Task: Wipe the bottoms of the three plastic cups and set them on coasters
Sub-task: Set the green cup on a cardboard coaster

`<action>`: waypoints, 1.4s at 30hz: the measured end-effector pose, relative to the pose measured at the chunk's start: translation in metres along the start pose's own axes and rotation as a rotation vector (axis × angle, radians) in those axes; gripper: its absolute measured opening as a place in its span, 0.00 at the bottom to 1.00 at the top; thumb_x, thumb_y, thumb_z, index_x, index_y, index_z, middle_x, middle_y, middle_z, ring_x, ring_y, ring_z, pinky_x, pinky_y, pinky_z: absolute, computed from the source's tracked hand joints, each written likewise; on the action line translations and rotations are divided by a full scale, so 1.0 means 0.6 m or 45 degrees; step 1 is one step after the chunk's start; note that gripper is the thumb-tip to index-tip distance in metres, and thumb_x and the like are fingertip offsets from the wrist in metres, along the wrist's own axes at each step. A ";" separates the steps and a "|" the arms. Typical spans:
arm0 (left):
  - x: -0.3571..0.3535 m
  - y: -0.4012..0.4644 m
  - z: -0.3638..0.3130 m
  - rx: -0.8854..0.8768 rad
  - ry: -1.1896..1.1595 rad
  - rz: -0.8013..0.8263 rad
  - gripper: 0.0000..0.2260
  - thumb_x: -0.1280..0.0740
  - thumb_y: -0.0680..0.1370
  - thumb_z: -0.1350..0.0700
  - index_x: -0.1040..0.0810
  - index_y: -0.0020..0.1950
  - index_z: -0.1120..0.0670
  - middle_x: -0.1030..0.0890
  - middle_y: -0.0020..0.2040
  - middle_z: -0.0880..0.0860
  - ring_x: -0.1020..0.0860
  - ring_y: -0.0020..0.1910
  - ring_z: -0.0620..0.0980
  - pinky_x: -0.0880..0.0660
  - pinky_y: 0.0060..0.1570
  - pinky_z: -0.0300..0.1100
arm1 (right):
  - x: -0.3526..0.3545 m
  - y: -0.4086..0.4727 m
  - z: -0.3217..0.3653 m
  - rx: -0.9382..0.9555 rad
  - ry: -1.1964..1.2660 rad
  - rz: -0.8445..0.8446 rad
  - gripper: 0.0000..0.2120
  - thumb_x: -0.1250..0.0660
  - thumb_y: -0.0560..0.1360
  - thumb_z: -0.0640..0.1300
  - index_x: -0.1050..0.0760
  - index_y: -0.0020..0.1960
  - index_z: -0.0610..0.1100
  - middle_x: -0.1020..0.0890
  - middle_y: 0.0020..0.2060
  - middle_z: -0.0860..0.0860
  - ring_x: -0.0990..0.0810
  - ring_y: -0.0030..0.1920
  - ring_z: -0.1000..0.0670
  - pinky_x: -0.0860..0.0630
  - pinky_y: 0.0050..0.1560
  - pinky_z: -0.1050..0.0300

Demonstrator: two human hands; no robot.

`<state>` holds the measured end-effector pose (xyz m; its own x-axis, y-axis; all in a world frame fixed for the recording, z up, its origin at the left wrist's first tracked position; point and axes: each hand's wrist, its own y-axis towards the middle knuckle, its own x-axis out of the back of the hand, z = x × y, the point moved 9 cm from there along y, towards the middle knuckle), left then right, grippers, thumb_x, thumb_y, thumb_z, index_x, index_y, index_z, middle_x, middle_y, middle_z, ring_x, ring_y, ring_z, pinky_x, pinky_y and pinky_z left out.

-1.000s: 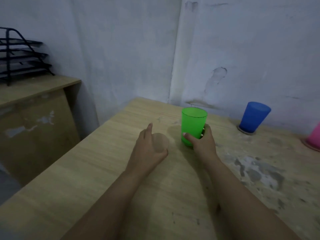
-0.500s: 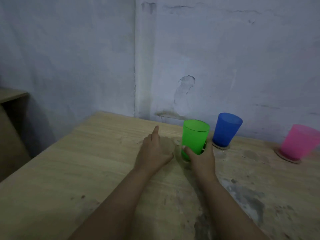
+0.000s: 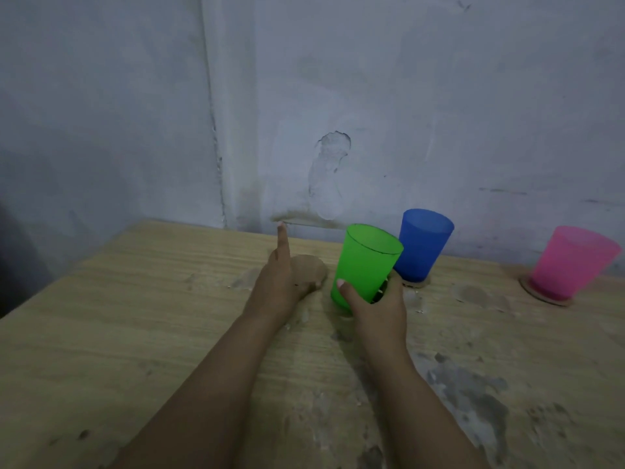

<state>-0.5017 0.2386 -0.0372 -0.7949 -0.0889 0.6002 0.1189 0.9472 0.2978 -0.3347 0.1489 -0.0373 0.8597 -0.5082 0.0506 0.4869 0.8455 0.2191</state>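
Wall (image 3: 372,96): pale, scuffed plaster with a chipped patch; vertical corner seam left of centre.

Table (image 3: 118,333): light wood grain, pushed against the wall, surface worn with grey and whitish blotches, heaviest at lower right.

Two bare forearms enter from the bottom edge and converge toward the far middle of the table.

Pink cup (image 3: 571,262): far right, upright, standing on a round coaster (image 3: 531,291) whose rim shows at its base.

Blue cup (image 3: 422,245): upright near the wall, on a second coaster (image 3: 419,283), only a sliver of it visible. It stands just behind the green cup.

Green cup (image 3: 367,262): mouth up, tilted with its top leaning right, toward the blue cup. Cannot tell whether its base touches the table; the base is hidden by the hand.

Right hand (image 3: 378,306): grips the green cup low on its body. Thumb curled across the near face, remaining fingers (image 3: 394,277) wrapped round the far right side, seen partly through the plastic.

Left hand (image 3: 280,282): just left of the green cup, not touching it. Index finger straight, pointing toward the wall. It holds a third coaster (image 3: 309,269), a tan disc, lying at table level; thumb on its near edge. The other fingers are hidden beneath the hand, so I cannot tell how they lie.
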 end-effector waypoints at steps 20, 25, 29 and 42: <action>0.020 0.002 0.033 0.130 0.275 -0.123 0.46 0.30 0.72 0.46 0.59 0.77 0.53 0.25 0.63 0.59 0.28 0.61 0.57 0.28 0.54 0.47 | -0.005 -0.001 -0.002 0.026 -0.056 0.004 0.25 0.25 0.65 0.49 0.35 0.56 0.58 0.25 0.45 0.64 0.26 0.44 0.65 0.30 0.38 0.68; 0.018 0.002 0.032 0.118 0.246 -0.113 0.47 0.30 0.72 0.47 0.61 0.77 0.53 0.27 0.62 0.61 0.28 0.60 0.58 0.29 0.55 0.47 | -0.003 0.005 -0.007 0.019 -0.058 0.001 0.25 0.25 0.66 0.48 0.34 0.57 0.56 0.25 0.45 0.63 0.25 0.45 0.64 0.30 0.39 0.67; 0.016 0.009 0.032 0.101 0.265 -0.061 0.47 0.29 0.73 0.47 0.62 0.77 0.52 0.26 0.61 0.63 0.28 0.59 0.59 0.31 0.52 0.45 | -0.005 0.019 -0.012 -0.016 -0.019 -0.005 0.27 0.25 0.66 0.47 0.35 0.60 0.51 0.24 0.46 0.60 0.25 0.46 0.62 0.27 0.44 0.61; 0.030 0.017 0.064 0.103 0.732 0.129 0.40 0.42 0.69 0.28 0.36 0.73 0.52 0.39 0.75 0.55 0.44 0.75 0.55 0.47 0.72 0.52 | -0.096 0.111 0.003 0.111 -0.035 0.064 0.27 0.25 0.67 0.47 0.33 0.61 0.48 0.23 0.49 0.56 0.23 0.47 0.59 0.28 0.39 0.67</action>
<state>-0.5377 0.2585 -0.0518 -0.3287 -0.1282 0.9357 0.1139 0.9781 0.1740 -0.3518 0.2342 -0.0236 0.8776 -0.4708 0.0904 0.4269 0.8533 0.2995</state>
